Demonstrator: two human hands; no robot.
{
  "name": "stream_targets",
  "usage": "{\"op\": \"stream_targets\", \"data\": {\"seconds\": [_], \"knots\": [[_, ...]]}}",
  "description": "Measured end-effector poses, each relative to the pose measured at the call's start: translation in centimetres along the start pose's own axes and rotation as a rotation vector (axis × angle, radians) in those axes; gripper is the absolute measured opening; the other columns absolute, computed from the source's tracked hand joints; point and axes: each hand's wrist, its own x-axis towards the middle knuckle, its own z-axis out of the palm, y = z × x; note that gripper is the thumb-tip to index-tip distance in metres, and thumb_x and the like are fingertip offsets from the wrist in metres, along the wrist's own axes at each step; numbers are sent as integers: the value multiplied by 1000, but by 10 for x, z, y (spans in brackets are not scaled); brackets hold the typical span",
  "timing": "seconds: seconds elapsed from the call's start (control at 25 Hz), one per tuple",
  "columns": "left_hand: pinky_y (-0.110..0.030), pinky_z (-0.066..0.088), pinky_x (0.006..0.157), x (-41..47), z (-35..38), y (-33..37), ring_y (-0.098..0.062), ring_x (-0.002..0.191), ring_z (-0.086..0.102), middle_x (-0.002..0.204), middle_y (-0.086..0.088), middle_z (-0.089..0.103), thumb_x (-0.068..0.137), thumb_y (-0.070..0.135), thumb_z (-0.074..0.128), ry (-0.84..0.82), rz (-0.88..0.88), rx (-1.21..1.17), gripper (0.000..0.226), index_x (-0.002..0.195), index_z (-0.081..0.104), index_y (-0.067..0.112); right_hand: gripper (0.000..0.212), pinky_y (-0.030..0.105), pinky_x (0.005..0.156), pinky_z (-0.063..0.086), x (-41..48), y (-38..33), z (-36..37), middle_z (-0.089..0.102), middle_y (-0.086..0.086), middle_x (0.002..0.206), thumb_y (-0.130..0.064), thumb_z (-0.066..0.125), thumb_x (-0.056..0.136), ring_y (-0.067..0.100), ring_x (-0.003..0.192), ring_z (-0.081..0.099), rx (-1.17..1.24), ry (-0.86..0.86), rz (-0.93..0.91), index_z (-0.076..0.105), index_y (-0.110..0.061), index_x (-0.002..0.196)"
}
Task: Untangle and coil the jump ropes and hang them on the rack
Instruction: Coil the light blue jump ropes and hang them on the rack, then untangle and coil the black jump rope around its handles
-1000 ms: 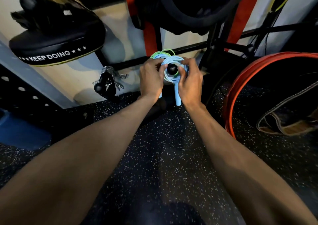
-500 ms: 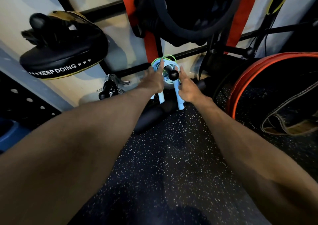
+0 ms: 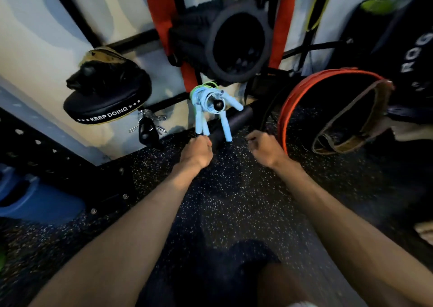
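Coiled light-blue and green jump ropes (image 3: 205, 95) hang on a black ball-tipped peg (image 3: 219, 105) of the rack (image 3: 140, 39). Their pale blue handles (image 3: 202, 123) dangle down and splay apart. My left hand (image 3: 198, 152) sits just below the handle ends, fingers loosely curled, and no grip on them shows. My right hand (image 3: 264, 148) hovers to the right of the handles, loosely curled and holding nothing.
A black focus pad (image 3: 105, 100) marked KEEP DOING hangs at the left, with a peg of metal clips (image 3: 147, 125) beside it. A black foam roller (image 3: 234, 119) lies under the ropes. An orange-rimmed hoop (image 3: 288, 109) and a leather belt (image 3: 346, 128) lean at the right. Speckled rubber floor (image 3: 229, 201) lies below.
Both hands have let go of the coil and drawn back toward me and downward. The ropes now hang alone on the peg, handles swinging apart.
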Motion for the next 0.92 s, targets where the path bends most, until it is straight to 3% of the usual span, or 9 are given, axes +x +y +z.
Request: {"op": "stream_targets", "data": {"seconds": [0.12, 0.36, 0.48, 0.64, 0.92], "knots": [[-39, 52, 88, -58, -6, 17, -30, 107, 62, 110, -8, 68, 96, 17, 49, -87, 118, 75, 20, 103, 68, 21, 19, 45, 88, 54, -76, -7, -24, 71, 12, 99, -16, 49, 97, 30, 94, 66, -109, -78, 55, 66, -13, 104], [-38, 49, 86, -132, 22, 70, -31, 108, 62, 115, -9, 66, 98, 29, 50, -191, 357, 174, 21, 110, 65, 21, 13, 37, 81, 53, -184, 7, -42, 67, 5, 96, -15, 49, 96, 24, 90, 65, -158, -162, 156, 61, -21, 93], [-38, 49, 85, -163, 58, 93, -30, 108, 62, 115, -9, 67, 98, 26, 51, -267, 441, 168, 21, 111, 65, 19, 11, 38, 83, 55, -226, 35, -42, 66, 4, 97, -20, 50, 97, 24, 94, 66, -127, -91, 243, 60, -24, 96], [-38, 48, 84, -204, 118, 116, -28, 108, 62, 116, -8, 66, 97, 29, 51, -439, 537, 263, 21, 111, 64, 22, 21, 41, 84, 54, -293, 85, -26, 70, 13, 104, -20, 46, 98, 31, 99, 66, -96, 0, 434, 65, -11, 102], [-39, 51, 86, -284, 239, 148, -29, 104, 62, 114, -9, 66, 96, 24, 52, -664, 715, 334, 17, 105, 66, 20, 27, 43, 91, 52, -427, 184, 23, 69, 18, 117, -16, 52, 93, 35, 111, 63, 39, 75, 830, 65, -6, 115]]}}
